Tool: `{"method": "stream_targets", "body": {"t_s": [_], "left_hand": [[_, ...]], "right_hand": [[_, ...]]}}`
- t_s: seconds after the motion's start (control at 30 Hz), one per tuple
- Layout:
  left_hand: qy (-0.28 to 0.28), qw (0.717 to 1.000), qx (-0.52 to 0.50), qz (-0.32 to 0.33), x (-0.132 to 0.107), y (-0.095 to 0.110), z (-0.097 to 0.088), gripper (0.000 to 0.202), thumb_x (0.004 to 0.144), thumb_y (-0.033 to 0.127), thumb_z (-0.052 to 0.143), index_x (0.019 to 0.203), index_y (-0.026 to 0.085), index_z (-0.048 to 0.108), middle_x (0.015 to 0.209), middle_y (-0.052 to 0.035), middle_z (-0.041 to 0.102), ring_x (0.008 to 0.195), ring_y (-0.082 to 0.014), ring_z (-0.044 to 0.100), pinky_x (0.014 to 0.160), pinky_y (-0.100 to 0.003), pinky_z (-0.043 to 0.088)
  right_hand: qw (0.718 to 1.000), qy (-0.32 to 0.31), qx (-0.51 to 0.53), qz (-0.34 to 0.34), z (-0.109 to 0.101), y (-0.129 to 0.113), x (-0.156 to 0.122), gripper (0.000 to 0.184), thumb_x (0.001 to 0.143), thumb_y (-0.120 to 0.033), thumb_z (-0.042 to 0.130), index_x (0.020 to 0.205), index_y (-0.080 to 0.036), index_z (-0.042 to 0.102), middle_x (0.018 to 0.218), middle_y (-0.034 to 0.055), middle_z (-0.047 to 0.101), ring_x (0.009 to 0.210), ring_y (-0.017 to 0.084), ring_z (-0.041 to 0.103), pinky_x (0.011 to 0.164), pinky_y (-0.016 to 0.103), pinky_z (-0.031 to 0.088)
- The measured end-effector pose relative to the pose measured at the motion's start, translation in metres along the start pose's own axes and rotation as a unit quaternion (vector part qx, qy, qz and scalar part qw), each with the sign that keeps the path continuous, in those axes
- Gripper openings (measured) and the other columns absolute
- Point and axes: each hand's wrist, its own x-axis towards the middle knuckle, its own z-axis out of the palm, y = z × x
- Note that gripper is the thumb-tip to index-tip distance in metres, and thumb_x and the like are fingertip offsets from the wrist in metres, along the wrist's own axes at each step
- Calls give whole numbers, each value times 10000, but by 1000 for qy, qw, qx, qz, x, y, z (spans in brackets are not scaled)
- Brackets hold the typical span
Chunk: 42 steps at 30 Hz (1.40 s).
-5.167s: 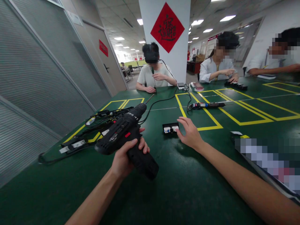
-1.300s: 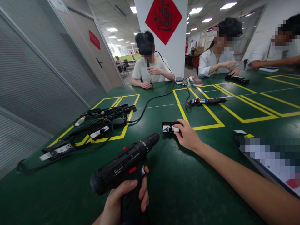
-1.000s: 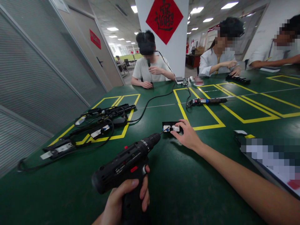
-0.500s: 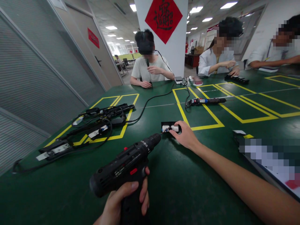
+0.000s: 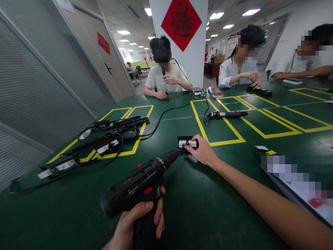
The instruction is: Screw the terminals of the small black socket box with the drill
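My left hand (image 5: 142, 222) is wrapped round the grip of a black cordless drill (image 5: 137, 180) with red switches. The drill's thin bit points away and to the right. Its tip reaches a small black piece with white blocks (image 5: 183, 143) on the green table (image 5: 208, 201); whether it sits in a screw is too small to tell. At that piece's right end, the thumb and fingers of my right hand (image 5: 201, 150) pinch it. Some of the piece is hidden behind my fingers.
Black cabled devices (image 5: 109, 142) lie at left within yellow tape. Beyond my right hand rests a pen-like corded tool (image 5: 229, 114). A blurred booklet (image 5: 293, 184) is at right. Across the table, a person (image 5: 166, 74) holds a screwdriver-like tool; two more people sit at right.
The view has shifted slightly. Both hands keep their holds, on the drill and the small piece. At far right, a co-worker's arm has moved.
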Motion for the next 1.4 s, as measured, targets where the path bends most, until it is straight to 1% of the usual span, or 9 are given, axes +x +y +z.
{"method": "stream_targets", "body": {"t_s": [0.2, 0.5, 0.73, 1.0, 1.4], "left_hand": [[6, 1000, 10, 3, 0, -1, -1, 299, 863, 285, 393, 1092, 123, 498, 619, -14, 530, 475, -176, 567, 564, -349, 436], [22, 1000, 10, -2, -1, 1, 4, 306, 845, 306, 433, 1073, 125, 527, 608, -4, 518, 469, -164, 552, 568, -349, 443], [21, 1000, 0, -3, 1, 1, 3, 313, 841, 298, 435, 1077, 111, 522, 607, -8, 518, 471, -161, 548, 555, -338, 440], [27, 1000, 13, -5, 3, 1, 3, 316, 826, 323, 454, 1060, 125, 528, 597, -1, 511, 462, -161, 544, 545, -332, 436], [24, 1000, 16, -1, 4, 0, 2, 312, 843, 300, 434, 1079, 114, 517, 606, -9, 530, 467, -162, 557, 562, -336, 441]], "right_hand": [[1000, 7, 0, 8, 2, 1, 0, 277, 807, -453, 594, 937, -214, 542, 875, 63, 631, 827, 240, 585, 712, 370, 436], [1000, 4, 15, 17, 2, 3, 2, 281, 792, -467, 609, 912, -219, 556, 865, 55, 639, 803, 234, 589, 670, 351, 438], [1000, 9, 23, 17, 1, 5, 3, 259, 781, -458, 618, 870, -223, 557, 857, 52, 642, 814, 239, 599, 667, 344, 440], [1000, 14, 22, 11, 2, 4, 4, 238, 767, -425, 633, 869, -223, 560, 831, 57, 638, 800, 246, 593, 656, 351, 434], [1000, 5, 25, 4, 1, 2, 1, 242, 783, -428, 624, 884, -222, 550, 843, 55, 631, 798, 239, 589, 655, 351, 431]]}}
